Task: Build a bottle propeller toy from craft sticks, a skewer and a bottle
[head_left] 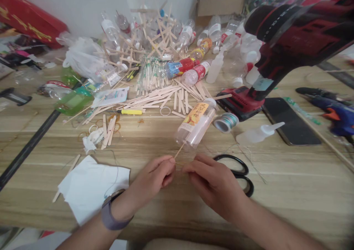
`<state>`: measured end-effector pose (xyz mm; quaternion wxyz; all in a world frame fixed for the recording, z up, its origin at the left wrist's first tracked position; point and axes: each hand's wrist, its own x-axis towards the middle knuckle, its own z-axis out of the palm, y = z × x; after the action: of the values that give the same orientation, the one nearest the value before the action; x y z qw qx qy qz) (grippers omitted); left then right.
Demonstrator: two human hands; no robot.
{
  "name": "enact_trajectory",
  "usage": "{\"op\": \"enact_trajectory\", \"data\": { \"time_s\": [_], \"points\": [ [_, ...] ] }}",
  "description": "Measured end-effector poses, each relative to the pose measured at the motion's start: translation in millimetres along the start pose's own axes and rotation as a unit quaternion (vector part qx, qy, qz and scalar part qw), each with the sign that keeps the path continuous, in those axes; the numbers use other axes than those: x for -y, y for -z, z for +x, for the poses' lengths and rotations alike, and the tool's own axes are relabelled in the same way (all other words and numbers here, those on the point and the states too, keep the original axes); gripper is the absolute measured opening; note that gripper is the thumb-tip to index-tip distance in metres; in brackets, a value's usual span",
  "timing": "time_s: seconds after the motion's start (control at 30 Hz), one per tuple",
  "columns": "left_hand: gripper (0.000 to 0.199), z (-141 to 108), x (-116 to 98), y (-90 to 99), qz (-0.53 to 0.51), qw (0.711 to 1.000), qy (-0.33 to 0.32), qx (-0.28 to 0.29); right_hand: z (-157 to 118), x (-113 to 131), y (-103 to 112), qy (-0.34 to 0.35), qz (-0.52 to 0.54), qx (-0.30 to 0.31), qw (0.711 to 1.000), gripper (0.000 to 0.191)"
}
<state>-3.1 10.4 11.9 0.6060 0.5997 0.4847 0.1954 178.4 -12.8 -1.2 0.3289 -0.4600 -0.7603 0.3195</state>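
My left hand [159, 170], a watch on its wrist, is closed round a thin wooden stick [179, 151]. The stick runs up to the base of a clear plastic bottle [195, 121] with an orange-yellow label, which lies tilted on the table. Close beside it, my right hand [211, 180] is pinched. Something thin and yellowish shows faintly between the two hands, too blurred to name. Black-handled scissors [250, 183] lie partly hidden behind my right hand. A spool of coloured thread [226, 122] and a small squeeze bottle [258, 134] are just beyond.
A red and black power drill [287, 47] stands at the right, near a phone [291, 121] and a blue glue gun [337, 113]. Craft sticks [155, 97] and plastic bottles pile up at the back. White paper [94, 185] lies at the left, near a dark metal bar [30, 143].
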Motion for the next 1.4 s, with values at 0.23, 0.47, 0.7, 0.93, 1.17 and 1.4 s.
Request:
{"op": "enact_trajectory", "data": {
  "time_s": [0.23,0.47,0.7,0.93,1.17,1.4],
  "points": [
    [0.039,2,4,-6.2,-0.035,0.999,0.010,-0.013,2,-3,-1,-0.044,0.020,-0.084,0.995,0.027],
    [0.038,-4,7,-13.4,-0.007,0.999,-0.004,-0.049,6,-4,0,-0.103,0.079,0.060,0.990,0.012],
    [0.044,-3,9,-20.7,-0.028,0.997,-0.004,-0.076,11,6,-8,-0.156,0.379,0.046,0.911,0.028],
    [0.051,-14,17,-28.0,0.083,0.977,-0.100,-0.169,9,15,-23,-0.272,0.506,0.003,0.818,0.034],
    [0.038,-17,11,-30.5,0.119,0.966,-0.178,-0.145,10,17,-20,-0.349,0.582,-0.037,0.734,0.030],
    [0.041,-14,25,-28.6,-0.067,0.994,-0.025,-0.085,12,14,-15,-0.331,0.662,-0.006,0.672,0.028]
  ]
}}
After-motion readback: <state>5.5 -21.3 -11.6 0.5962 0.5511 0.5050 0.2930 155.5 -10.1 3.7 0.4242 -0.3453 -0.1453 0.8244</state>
